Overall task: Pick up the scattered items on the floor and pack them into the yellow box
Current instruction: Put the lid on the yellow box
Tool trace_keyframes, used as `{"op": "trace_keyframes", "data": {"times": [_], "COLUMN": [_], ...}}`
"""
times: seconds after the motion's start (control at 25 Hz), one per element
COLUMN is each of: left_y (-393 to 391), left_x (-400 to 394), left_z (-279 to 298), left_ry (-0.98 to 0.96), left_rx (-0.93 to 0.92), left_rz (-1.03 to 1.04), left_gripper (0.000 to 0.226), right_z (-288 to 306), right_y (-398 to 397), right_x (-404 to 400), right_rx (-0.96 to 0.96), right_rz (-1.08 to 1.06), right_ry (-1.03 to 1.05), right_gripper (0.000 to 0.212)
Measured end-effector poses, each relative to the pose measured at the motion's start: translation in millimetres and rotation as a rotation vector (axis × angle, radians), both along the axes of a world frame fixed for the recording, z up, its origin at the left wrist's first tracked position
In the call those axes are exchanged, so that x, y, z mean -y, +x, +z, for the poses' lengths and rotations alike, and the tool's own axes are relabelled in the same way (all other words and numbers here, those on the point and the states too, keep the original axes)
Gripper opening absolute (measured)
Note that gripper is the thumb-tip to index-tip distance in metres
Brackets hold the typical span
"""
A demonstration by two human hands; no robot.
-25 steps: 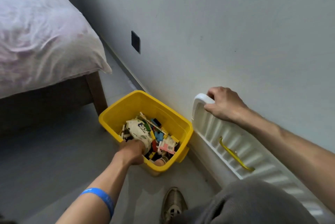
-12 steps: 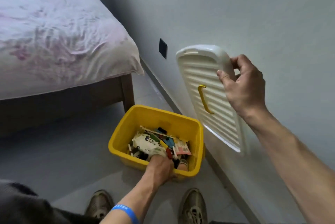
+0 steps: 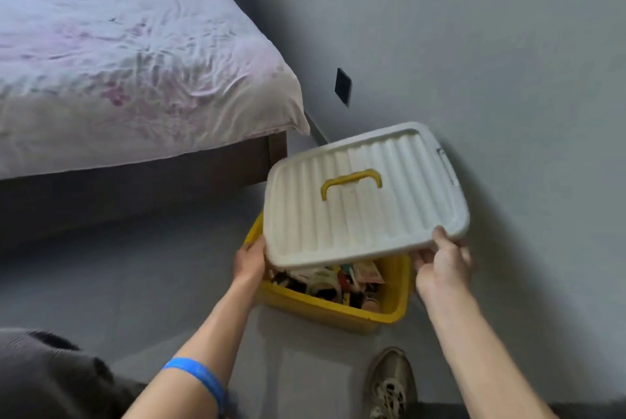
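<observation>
Both hands, left hand (image 3: 249,261) and right hand (image 3: 443,262), grip the ribbed white plastic lid (image 3: 366,195), tilted above the filled yellow plastic box (image 3: 338,308).

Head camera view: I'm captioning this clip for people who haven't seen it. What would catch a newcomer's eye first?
First the white ribbed lid with its yellow handle, held tilted over the yellow box by the left hand and right hand at its near corners. Under it, a jumble of small items fills the box, which sits on the grey floor by the wall. Upper left stands a bed with a pale pink sheet.
</observation>
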State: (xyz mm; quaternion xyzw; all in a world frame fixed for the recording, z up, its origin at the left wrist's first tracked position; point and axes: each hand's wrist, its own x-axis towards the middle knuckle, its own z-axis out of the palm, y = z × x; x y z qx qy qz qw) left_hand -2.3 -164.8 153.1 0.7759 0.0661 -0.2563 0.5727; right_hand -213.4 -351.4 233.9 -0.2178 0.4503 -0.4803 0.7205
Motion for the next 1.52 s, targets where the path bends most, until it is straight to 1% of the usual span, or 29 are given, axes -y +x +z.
{"op": "trace_keyframes", "data": {"times": [0.08,0.16,0.24,0.36,0.44,0.48,0.56,0.6,0.64,0.68,0.72,0.76,0.8,0.84,0.88,0.96,1.08,1.16,1.28,1.32,1.4,1.44,1.52], "left_y": [7,12,20,42,53,57,61,61,62,63,64,66,70,75,79,86,80,77,84,85,84,83,79], "left_x": [-12,-24,-29,-21,-13,-11,-12,-11,-9,-6,-4,-2,-1,-1,-2,-7,-12,-11,-6,-6,-5,-4,-1], "left_z": [-11,-26,-37,-43,-46,-49,-59,-63,-65,-66,-66,-66,-66,-68,-70,-74,-81,-83,-79,-79,-81,-81,-77], "left_ry": [0.090,0.192,0.270,0.445,0.575,0.597,0.556,0.505,0.452,0.407,0.380,0.369,0.370,0.371,0.370,0.350,0.252,0.199,0.053,-0.010,-0.097,-0.124,-0.128], "left_rx": [0.086,0.177,0.231,0.283,0.290,0.276,0.251,0.255,0.262,0.270,0.274,0.282,0.290,0.288,0.280,0.253,0.243,0.212,-0.018,-0.067,-0.055,-0.019,0.060], "left_rz": [0.025,0.016,-0.062,-0.205,-0.298,-0.323,-0.308,-0.296,-0.297,-0.305,-0.317,-0.329,-0.342,-0.356,-0.369,-0.390,-0.375,-0.315,-0.122,-0.045,0.099,0.139,0.142], "left_gripper": [0.035,0.034,0.036,0.044,0.046,0.045,0.042,0.042,0.041,0.041,0.042,0.043,0.043,0.044,0.045,0.045,0.041,0.038,0.034,0.035,0.052,0.053,0.037], "right_z": [-33,-62,-84,-105,-106,-104,-102,-103,-101,-99,-97,-94,-93,-92,-93,-99,-114,-120,-123,-123,-125,-126,-128], "right_y": [6,7,3,-4,-10,-12,-16,-18,-16,-11,-1,12,31,53,71,93,91,86,88,87,86,86,85], "right_x": [-15,-25,-29,-33,-38,-40,-40,-39,-41,-44,-51,-57,-62,-66,-69,-67,-63,-61,-53,-51,-49,-48,-48], "right_rx": [-0.021,-0.127,-0.320,-0.725,-0.942,-1.056,-1.362,-1.508,-1.605,-1.661,-1.687,-1.690,-1.640,-1.589,-1.563,-1.572,-1.638,-1.664,-1.673,-1.674,-1.677,-1.680,-1.688], "right_rz": [0.040,0.076,0.104,0.218,0.310,0.380,0.544,0.579,0.581,0.583,0.638,0.744,0.862,0.985,1.086,1.195,1.306,1.367,1.382,1.380,1.392,1.392,1.396], "right_ry": [0.073,0.121,0.164,0.157,0.095,0.059,-0.035,-0.110,-0.222,-0.403,-0.630,-0.839,-0.988,-1.052,-1.064,-1.065,-1.040,-1.066,-1.115,-1.127,-1.142,-1.147,-1.158], "right_gripper": [0.029,0.044,0.051,0.047,0.045,0.045,0.051,0.056,0.061,0.065,0.066,0.065,0.061,0.057,0.056,0.056,0.059,0.061,0.062,0.062,0.063,0.063,0.063]}}
